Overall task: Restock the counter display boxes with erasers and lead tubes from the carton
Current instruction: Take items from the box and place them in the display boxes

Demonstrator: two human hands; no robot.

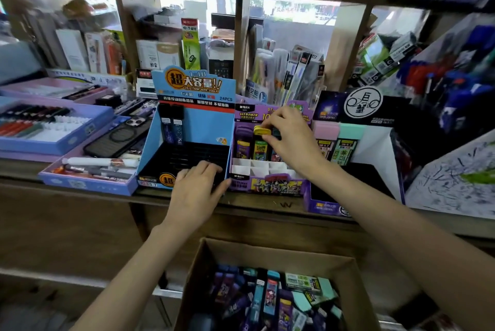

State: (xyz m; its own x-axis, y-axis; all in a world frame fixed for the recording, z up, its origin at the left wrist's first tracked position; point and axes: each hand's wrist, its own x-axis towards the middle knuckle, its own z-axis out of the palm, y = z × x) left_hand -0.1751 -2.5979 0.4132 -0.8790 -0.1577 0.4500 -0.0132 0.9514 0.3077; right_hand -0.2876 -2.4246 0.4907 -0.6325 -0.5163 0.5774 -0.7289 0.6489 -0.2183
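1. A brown cardboard carton [270, 253] stands open at the bottom, below the counter edge. It holds a loose pile of purple and teal lead tube packs [269, 297] and mint-green erasers [302, 301].
2. The left hand [198, 187] lies flat, fingers straight and close together, over the front right corner of the blue cardboard display box [195, 127] on the wooden counter [267, 203]. It grips nothing.
3. The blue box is almost bare: two dark lead tubes [172, 131] stand at its back left.
4. Just beside it on the right is the purple cardboard display box [267, 187] with a white divider grid [257, 167].
5. The right hand [289, 140] pinches the cap of a yellow-capped lead tube [259, 132], upright in the purple box's back row, between fingertips and thumb.
6. Further left, a phone in a black case [120, 137] lies on a lavender tray [88, 183].
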